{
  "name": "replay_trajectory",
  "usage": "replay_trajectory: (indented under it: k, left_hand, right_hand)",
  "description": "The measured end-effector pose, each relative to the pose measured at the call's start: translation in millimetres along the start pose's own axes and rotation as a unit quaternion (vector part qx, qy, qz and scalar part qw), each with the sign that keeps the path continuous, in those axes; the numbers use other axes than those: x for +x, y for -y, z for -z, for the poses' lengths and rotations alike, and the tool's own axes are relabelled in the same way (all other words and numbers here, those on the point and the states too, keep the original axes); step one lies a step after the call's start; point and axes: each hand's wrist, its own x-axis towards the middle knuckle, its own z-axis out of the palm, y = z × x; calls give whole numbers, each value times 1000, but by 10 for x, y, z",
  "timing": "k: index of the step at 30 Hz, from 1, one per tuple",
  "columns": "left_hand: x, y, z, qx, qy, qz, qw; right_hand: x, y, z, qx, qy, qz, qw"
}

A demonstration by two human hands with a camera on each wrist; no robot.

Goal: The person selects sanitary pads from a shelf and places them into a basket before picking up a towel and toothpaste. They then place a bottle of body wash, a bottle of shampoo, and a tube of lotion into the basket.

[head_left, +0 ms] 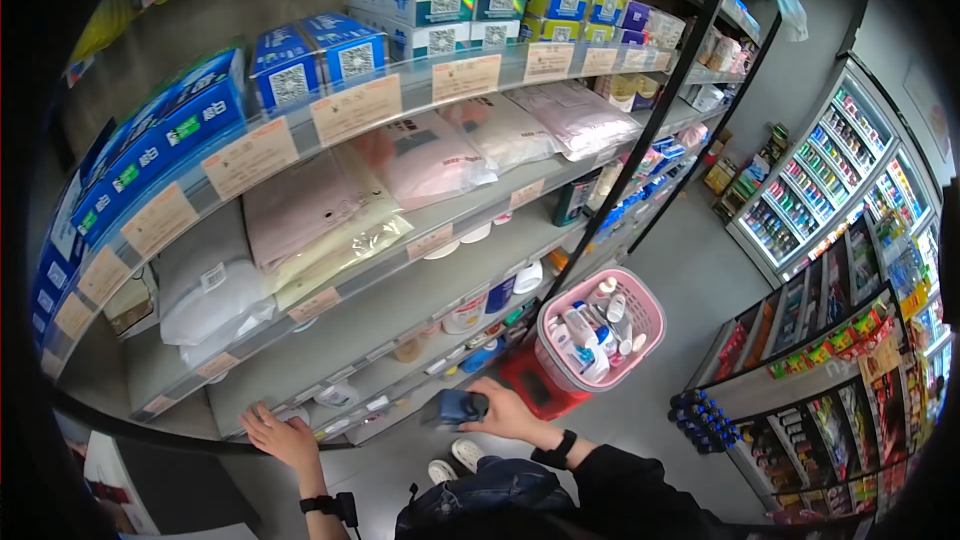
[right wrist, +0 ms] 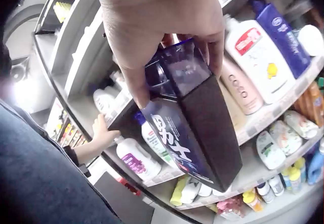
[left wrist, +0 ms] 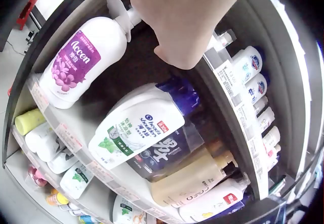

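My right hand grips a dark blue-black bottle near its clear, blue-topped cap, thumb on one side and fingers on the other. White lettering runs down the bottle's face. At the front of the lower shelf, my left hand has its fingers spread and reaching to the edge. In the left wrist view that hand overlaps the top of a white pump bottle with a purple label; its fingertips are hidden there. Below it stands a white Head & Shoulders bottle with a blue cap, before a dark pack.
A pink basket full of bottles stands on a red base to the right. Wrapped pillows and tissue boxes fill the upper shelves. Snack racks and drink fridges line the right side. A cream pump bottle stands on the shelf.
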Motion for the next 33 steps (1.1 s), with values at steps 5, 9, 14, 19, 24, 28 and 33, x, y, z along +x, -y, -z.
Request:
replay_trajectory:
  k: [5, 9, 14, 19, 24, 28, 33]
  left_hand:
    - [-1, -13, 17, -2, -4, 5, 1000]
    - [-11, -2, 14, -2, 0, 4, 1000]
    - [27, -68, 67, -46, -19, -17, 999]
    - [34, -42, 43, -45, -15, -15, 999]
    - [47, -37, 50, -45, -12, -25, 999]
    - [60, -70, 64, -45, -6, -17, 999]
    - [63, -41, 11, -36, 0, -14, 999]
  right_hand:
    - [-413, -380, 502, -94, -204, -196, 955]
    - [-522, -694, 1012, 83, -463, -265, 842]
    - [-560, -1226, 1358, -70, -552, -307, 772]
    - [-691, -2308, 1186, 73, -679, -282, 674]
    - [-631, -2490, 992, 320, -685, -336, 562]
    - [-580, -2811, 875, 542, -557, -389, 495]
    - [-512, -3276, 655, 623, -512, -342, 483]
